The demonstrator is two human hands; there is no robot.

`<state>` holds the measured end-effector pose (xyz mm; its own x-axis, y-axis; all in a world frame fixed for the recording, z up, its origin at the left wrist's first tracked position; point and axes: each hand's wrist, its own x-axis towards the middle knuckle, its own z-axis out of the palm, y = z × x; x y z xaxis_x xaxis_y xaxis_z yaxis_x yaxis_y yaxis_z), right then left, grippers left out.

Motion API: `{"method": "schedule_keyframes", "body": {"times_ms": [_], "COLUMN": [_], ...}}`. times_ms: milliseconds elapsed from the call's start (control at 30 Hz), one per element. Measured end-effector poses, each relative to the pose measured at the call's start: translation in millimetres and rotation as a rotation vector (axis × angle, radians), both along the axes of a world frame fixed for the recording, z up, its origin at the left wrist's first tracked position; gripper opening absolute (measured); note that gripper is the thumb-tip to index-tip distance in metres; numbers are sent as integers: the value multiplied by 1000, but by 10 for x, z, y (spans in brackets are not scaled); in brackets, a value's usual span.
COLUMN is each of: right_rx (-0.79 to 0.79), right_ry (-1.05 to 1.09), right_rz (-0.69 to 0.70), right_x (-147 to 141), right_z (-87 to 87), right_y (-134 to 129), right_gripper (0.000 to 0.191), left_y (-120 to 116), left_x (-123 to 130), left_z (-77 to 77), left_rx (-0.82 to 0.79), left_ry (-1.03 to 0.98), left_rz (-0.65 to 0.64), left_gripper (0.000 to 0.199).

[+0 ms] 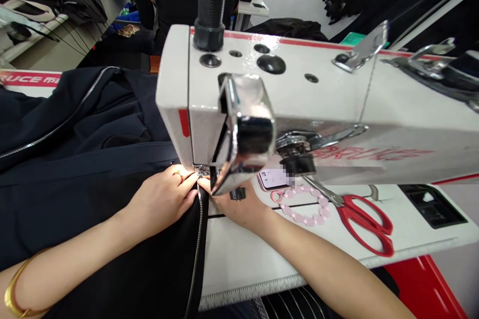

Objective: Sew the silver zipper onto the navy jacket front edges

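A metal-toothed zipper (pixel 199 232) runs along the edge of a dark garment (pixel 75 194), up to the presser foot (pixel 202 170) of a white sewing machine (pixel 318 94). My left hand (pixel 160 199) lies on the cloth left of the zipper, its fingers drawn together on the zipper and fabric just before the foot. From the other side, my right hand (pixel 239 204) reaches under the machine head. Its fingertips hold the zipper's right edge close to the left fingers. The chrome thread take-up guard hides part of this hand.
Right of the hands on the machine bed lie red-handled scissors (pixel 366 224), a pink bead bracelet (pixel 305 209) and a phone (pixel 275 178). More garment with another zipper (pixel 71 119) is heaped at left. Behind the machine sits a person in black (pixel 175 0).
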<state>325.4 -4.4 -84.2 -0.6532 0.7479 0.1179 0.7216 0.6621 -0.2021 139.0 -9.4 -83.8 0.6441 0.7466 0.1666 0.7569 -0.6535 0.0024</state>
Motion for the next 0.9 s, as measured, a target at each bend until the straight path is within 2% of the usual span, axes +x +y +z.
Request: {"method": "schedule_keyframes", "body": {"times_ms": [133,267,500,633,733,800,900], "right_rx": [-31,13,97,102,69,4,-107], "right_ry": [-35,-82,-98,-79,36,200,426], "right_rz": [24,-12,-13,9,-14,-56,-242], "right_x": [-5,-17,-17,2,27,53,96], "right_z": [84,135,101,80,60,23,-77], "right_y": [-12,-87,-146,-127,-105,-76,-22], "right_gripper": [31,27,23,24,22,26,32], "left_y": [7,-2,-40,-37,-30,-27,-20], "left_x": [10,18,-19,-17,-10,-12,-21], "left_z": [15,44,58,76,89,88,65], "left_rx": [7,102,183,160,152,146,125], "left_ry": [-5,-22,-12,3,20,24,17], "left_rz": [-15,-35,-134,-112,-97,-89,-87], "left_gripper": [29,29,30,29,29,30,30]}}
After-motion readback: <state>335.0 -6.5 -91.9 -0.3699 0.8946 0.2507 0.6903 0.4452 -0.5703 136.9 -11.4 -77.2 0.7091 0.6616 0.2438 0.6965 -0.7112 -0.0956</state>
